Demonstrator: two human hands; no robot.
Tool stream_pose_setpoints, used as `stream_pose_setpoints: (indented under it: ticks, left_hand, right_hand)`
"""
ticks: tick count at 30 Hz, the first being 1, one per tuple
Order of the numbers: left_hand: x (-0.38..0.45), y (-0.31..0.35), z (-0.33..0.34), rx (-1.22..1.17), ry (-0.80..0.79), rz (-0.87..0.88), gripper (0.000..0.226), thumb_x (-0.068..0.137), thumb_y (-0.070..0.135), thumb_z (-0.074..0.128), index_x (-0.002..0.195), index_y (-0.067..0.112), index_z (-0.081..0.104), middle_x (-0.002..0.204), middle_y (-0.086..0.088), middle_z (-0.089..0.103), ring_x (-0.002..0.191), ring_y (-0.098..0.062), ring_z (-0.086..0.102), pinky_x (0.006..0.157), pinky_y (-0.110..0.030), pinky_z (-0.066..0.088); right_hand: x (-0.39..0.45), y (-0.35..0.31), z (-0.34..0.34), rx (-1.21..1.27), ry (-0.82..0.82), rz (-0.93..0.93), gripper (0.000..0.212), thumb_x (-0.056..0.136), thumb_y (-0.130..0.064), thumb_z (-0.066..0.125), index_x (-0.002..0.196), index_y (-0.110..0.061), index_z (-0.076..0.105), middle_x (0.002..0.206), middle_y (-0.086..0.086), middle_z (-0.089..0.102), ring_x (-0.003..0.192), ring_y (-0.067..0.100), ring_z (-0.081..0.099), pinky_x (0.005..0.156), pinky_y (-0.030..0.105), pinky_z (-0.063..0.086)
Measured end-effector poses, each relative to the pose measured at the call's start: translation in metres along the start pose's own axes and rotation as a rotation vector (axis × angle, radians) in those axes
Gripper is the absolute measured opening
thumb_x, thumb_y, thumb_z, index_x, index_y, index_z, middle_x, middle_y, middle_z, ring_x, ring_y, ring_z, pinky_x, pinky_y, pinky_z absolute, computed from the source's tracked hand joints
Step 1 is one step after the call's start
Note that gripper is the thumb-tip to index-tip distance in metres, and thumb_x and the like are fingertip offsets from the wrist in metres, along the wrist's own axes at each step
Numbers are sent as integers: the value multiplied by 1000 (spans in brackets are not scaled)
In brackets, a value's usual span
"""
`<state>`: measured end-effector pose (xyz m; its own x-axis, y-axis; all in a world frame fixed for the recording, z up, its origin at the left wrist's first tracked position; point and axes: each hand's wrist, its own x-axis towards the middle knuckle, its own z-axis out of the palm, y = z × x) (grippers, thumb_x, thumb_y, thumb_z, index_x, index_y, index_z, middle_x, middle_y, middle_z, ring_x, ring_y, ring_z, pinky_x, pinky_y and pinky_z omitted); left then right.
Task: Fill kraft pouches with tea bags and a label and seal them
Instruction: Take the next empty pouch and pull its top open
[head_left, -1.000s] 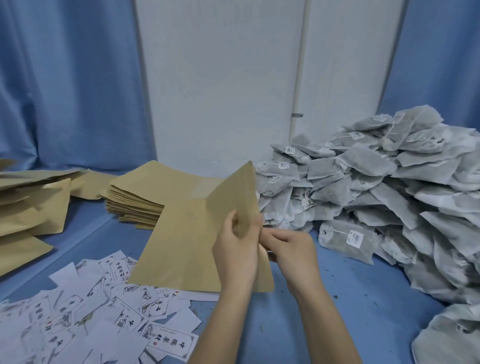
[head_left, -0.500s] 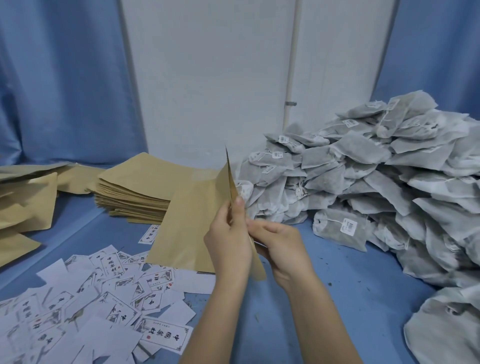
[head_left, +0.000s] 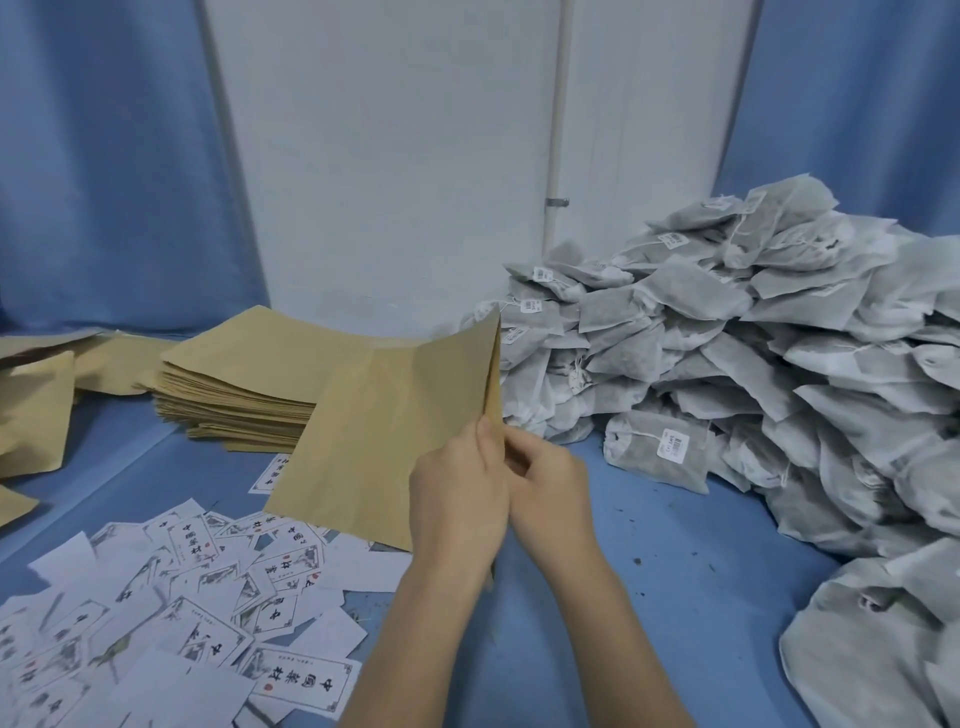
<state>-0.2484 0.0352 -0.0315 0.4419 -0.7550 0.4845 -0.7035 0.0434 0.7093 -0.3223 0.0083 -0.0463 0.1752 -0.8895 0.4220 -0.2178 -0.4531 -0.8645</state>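
While both hands meet at the middle of the view, they hold one kraft pouch (head_left: 395, 421) raised off the blue table (head_left: 649, 582), tilted so its broad face turns toward the left and its right edge points up. The left hand (head_left: 457, 499) grips that edge, thumb pressed along the front of the paper and fingers curled behind. The right hand (head_left: 550, 493) pinches the same edge from the other side, its fingers bent in against the paper just beside the left thumb; whether the pouch mouth is parted there cannot be told.

Behind the held pouch lies a thick stack of flat pouches (head_left: 244, 384), and further kraft pouches (head_left: 31, 410) lie loose at the far left edge. Printed labels (head_left: 171, 613) are scattered over the near left of the table, some face up with black characters, some showing blank white backs. A large heap of grey-white tea bags (head_left: 737, 364) fills the right side, each with string and a small tag. Dark crumbs dot the cloth near the heap. Blue curtains (head_left: 114, 166) flank a white wall panel (head_left: 395, 156) at the back.
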Motion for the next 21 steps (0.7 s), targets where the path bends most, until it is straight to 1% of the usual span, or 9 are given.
stream_pose_setpoints:
  ticks: [5,7,9,13,15,17,18,20,21]
  left_hand:
    - [3,-1,-2,99,-26,110,42,100,18,32,58,26,30,67,9,53,60,-23,40,58,-27,20]
    - [5,-4,-1,125,-18,124,40,99,19,32,59,23,29,62,0,54,58,-24,40,57,-27,20]
    - [6,-8,-2,136,-5,120,37,99,20,33,62,18,31,67,-11,58,59,-28,44,56,-28,20]
    - [3,-12,-4,83,63,138,27,98,16,37,81,1,52,75,-27,62,73,-46,56,56,-29,16]
    - [1,-9,-3,47,80,151,26,98,16,39,86,-1,54,74,-27,62,72,-45,57,55,-30,17]
    - [0,-6,-2,118,63,168,23,99,21,38,90,5,52,78,-21,64,75,-42,59,55,-29,20]
    - [-1,-5,-1,194,67,186,23,99,25,37,94,7,51,81,-17,65,78,-39,60,56,-30,23]
    - [-2,3,-3,322,73,243,21,98,24,42,99,6,52,81,-14,66,73,-36,63,55,-30,28]
    - [-4,9,-6,358,53,241,18,97,19,46,99,3,54,77,-14,65,68,-35,64,54,-29,28]
  right_hand:
    - [-4,0,8,-132,82,-72,39,93,-19,53,56,-22,43,48,-21,48,52,0,43,49,11,34]
    - [-5,1,10,-126,93,-103,41,94,-20,52,55,-27,39,49,-24,48,52,-3,45,49,9,33]
    - [-6,2,10,-128,95,-99,37,95,-22,51,58,-22,43,47,-22,48,50,0,44,48,10,33]
    - [-1,11,6,-133,198,-45,46,91,-10,50,52,-23,30,43,-13,44,48,5,39,48,13,31]
    - [2,13,5,-111,220,-41,34,90,-12,52,59,-22,45,44,-11,43,48,7,39,48,15,31]
    - [0,8,5,-50,217,-96,16,90,-15,52,90,-31,56,53,-19,52,54,4,50,53,15,37]
    - [-1,6,6,-56,231,-154,25,90,-15,52,102,-37,52,66,-24,56,64,0,55,58,12,40]
    - [-2,0,5,-150,281,-307,34,87,-13,54,103,-43,49,99,-24,51,86,-4,52,70,10,42]
    - [0,1,4,-198,308,-344,30,84,-16,56,98,-43,51,105,-25,44,93,-4,47,72,13,41]
